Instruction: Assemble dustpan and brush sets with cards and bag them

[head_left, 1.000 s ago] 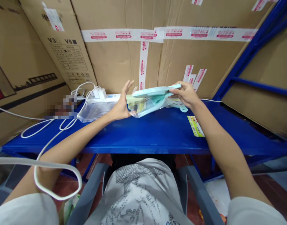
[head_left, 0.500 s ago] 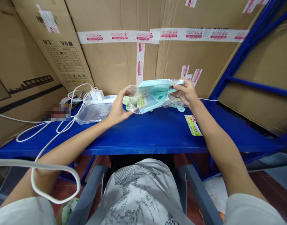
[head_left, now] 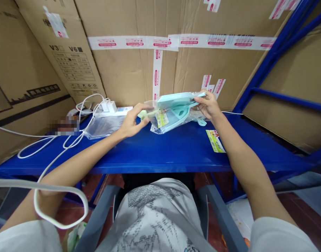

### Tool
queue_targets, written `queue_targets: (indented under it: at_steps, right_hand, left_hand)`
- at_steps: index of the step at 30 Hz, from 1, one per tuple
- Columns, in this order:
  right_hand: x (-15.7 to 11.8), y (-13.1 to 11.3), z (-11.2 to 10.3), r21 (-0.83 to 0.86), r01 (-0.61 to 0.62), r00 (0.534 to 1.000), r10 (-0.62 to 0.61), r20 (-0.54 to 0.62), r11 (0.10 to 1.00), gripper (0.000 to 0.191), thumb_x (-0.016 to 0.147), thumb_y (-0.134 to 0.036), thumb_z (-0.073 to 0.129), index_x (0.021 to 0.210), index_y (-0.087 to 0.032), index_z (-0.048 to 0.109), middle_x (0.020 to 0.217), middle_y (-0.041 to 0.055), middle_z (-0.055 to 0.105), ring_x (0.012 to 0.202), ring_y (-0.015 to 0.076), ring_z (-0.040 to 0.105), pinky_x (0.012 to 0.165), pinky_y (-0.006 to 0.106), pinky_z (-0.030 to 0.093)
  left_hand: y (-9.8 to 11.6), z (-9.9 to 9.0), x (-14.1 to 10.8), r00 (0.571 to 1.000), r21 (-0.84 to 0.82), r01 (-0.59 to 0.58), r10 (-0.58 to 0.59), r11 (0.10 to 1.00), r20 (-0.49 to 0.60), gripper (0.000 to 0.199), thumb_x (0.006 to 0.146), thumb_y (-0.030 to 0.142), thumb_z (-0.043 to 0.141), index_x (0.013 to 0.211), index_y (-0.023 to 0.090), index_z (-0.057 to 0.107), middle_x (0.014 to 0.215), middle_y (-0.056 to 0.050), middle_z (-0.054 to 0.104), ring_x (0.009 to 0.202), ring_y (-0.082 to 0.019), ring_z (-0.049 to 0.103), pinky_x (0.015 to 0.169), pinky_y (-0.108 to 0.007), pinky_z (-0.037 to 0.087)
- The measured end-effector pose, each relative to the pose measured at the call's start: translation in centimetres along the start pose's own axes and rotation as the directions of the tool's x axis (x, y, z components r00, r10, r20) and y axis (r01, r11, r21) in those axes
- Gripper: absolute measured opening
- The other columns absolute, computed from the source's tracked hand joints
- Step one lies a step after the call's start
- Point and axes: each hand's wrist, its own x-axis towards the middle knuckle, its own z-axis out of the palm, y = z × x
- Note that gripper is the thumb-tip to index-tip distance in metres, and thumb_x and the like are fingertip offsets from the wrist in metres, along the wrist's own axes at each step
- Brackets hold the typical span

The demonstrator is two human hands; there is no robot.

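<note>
1. Packet (head_left: 173,113) of light-blue plastic pieces in clear film is held up above the tabletop (head_left: 160,152), between the two hands, with a yellow-green label (head_left: 161,118) showing inside.
2. The right hand (head_left: 208,104) pinches its right end between thumb and fingers.
3. The left hand (head_left: 135,120) is at the film's left end, thumb and fingers parted; whether the fingertips touch the film cannot be told.
4. Behind the packet are pale-green plastic (head_left: 142,114) and a light-blue looped piece (head_left: 201,122).
5. A yellow-green card (head_left: 215,141) lies near the right forearm.
6. Flat clear bags (head_left: 104,126) lie left of the left hand, before a white power strip (head_left: 122,111).
</note>
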Motion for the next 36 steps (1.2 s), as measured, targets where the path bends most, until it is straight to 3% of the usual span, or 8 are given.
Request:
queue_targets:
  at_steps: [4, 8, 12, 14, 21, 25, 31, 36]
  right_hand:
    - [-0.1, 0.0, 0.0, 0.024, -0.012, 1.000, 0.012, 0.007, 1.000, 0.066, 0.056, -0.045, 0.107, 0.080, -0.027, 0.047, 0.072, -0.0026, 0.068, 0.063, 0.0199, 0.070, 0.051, 0.034, 0.064]
    - [-0.1, 0.0, 0.1, 0.019, -0.030, 0.999, 0.030, 0.016, 0.999, 0.067, 0.055, -0.045, 0.107, 0.080, -0.027, 0.047, 0.073, -0.0022, 0.070, 0.063, 0.0197, 0.070, 0.051, 0.034, 0.064]
    - [-0.2, -0.1, 0.4, 0.014, -0.030, 0.999, 0.030, 0.022, 0.999, 0.067, 0.054, -0.047, 0.107, 0.078, -0.026, 0.048, 0.074, -0.0014, 0.072, 0.062, 0.0189, 0.069, 0.051, 0.033, 0.064]
    - [-0.2, -0.2, 0.5, 0.015, -0.029, 0.999, 0.028, 0.025, 0.999, 0.067, 0.054, -0.047, 0.107, 0.077, -0.026, 0.048, 0.074, -0.0012, 0.072, 0.062, 0.0188, 0.069, 0.051, 0.033, 0.064]
    - [-0.4, -0.2, 1.2, 0.028, -0.037, 0.999, 0.036, 0.032, 0.999, 0.065, 0.054, -0.046, 0.107, 0.075, -0.025, 0.049, 0.075, 0.0001, 0.074, 0.062, 0.0181, 0.069, 0.052, 0.032, 0.063]
    - [-0.6, 0.1, 1.8, 0.032, -0.053, 0.998, 0.051, 0.043, 0.998, 0.066, 0.054, -0.047, 0.106, 0.076, -0.026, 0.048, 0.075, 0.0002, 0.075, 0.064, 0.0192, 0.071, 0.049, 0.029, 0.060]
    - [-0.7, 0.2, 2.1, 0.023, -0.067, 0.997, 0.066, 0.050, 0.997, 0.068, 0.054, -0.048, 0.106, 0.078, -0.026, 0.046, 0.075, -0.0011, 0.074, 0.066, 0.0193, 0.072, 0.047, 0.027, 0.057]
    - [-0.7, 0.0, 2.0, 0.027, -0.070, 0.997, 0.068, 0.044, 0.997, 0.070, 0.052, -0.046, 0.106, 0.079, -0.026, 0.045, 0.070, -0.0035, 0.069, 0.065, 0.0186, 0.071, 0.049, 0.027, 0.059]
  left_hand:
    - [-0.5, 0.3, 0.1, 0.987, -0.018, -0.138, 0.139, 0.990, 0.086, 0.063, 0.097, 0.054, 0.070, 0.150, 0.023, 0.054, 0.151, -0.018, 0.063, 0.141, -0.036, 0.059, 0.118, -0.057, 0.049]
    - [-0.8, 0.6, 0.1, 0.988, 0.005, -0.143, 0.142, 0.990, 0.052, 0.063, 0.094, 0.054, 0.078, 0.146, 0.026, 0.056, 0.146, -0.016, 0.065, 0.138, -0.035, 0.062, 0.115, -0.057, 0.051]
    - [-1.1, 0.8, 0.0, 0.987, 0.028, -0.154, 0.153, 0.988, 0.046, 0.094, 0.077, 0.061, 0.092, 0.153, 0.025, 0.049, 0.144, -0.018, 0.064, 0.130, -0.037, 0.065, 0.107, -0.056, 0.057]
    - [-1.3, 1.1, -0.1, 0.985, 0.049, -0.171, 0.169, 0.984, 0.043, 0.102, 0.076, 0.057, 0.094, 0.157, 0.024, 0.042, 0.148, -0.020, 0.060, 0.132, -0.038, 0.064, 0.107, -0.056, 0.057]
    - [-2.5, 1.8, -0.8, 0.983, 0.111, -0.178, 0.182, 0.978, -0.026, 0.107, 0.076, 0.056, 0.093, 0.160, 0.024, 0.035, 0.150, -0.020, 0.055, 0.135, -0.038, 0.061, 0.111, -0.057, 0.056]
    - [-2.6, 1.9, -1.1, 0.981, 0.086, -0.194, 0.193, 0.977, 0.018, 0.112, 0.075, 0.057, 0.094, 0.163, 0.025, 0.033, 0.152, -0.021, 0.054, 0.136, -0.040, 0.061, 0.111, -0.060, 0.056]
    - [-1.7, 1.9, -0.9, 0.973, -0.006, -0.214, 0.213, 0.977, 0.091, 0.123, 0.075, 0.055, 0.094, 0.169, 0.025, 0.021, 0.164, -0.025, 0.043, 0.152, -0.046, 0.047, 0.120, -0.066, 0.048]
    - [-2.1, 2.1, -1.4, 0.983, 0.050, -0.174, 0.171, 0.983, 0.063, 0.119, 0.073, 0.062, 0.094, 0.166, 0.025, 0.029, 0.159, -0.024, 0.050, 0.143, -0.044, 0.058, 0.113, -0.062, 0.055]
